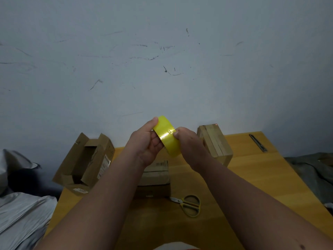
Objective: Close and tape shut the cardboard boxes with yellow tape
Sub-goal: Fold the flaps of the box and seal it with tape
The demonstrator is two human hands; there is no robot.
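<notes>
Tape roll (167, 137), yellow: held above the desk (252, 186), left hand (146, 143) gripping it, right hand (189, 141) pinching its surface. Scissors (189, 204) nearer than roll; shut box (155, 175) beneath; open box (86, 163) left; taped box (216, 143) right.

Two hands hold up a yellow tape roll (167, 137). The left hand (146, 143) grips it, thumb on top. The right hand (189, 143) pinches its side. Below, a wooden table (252, 177) has an open box (84, 163), a shut box (215, 144) and yellow scissors (189, 204).
</notes>
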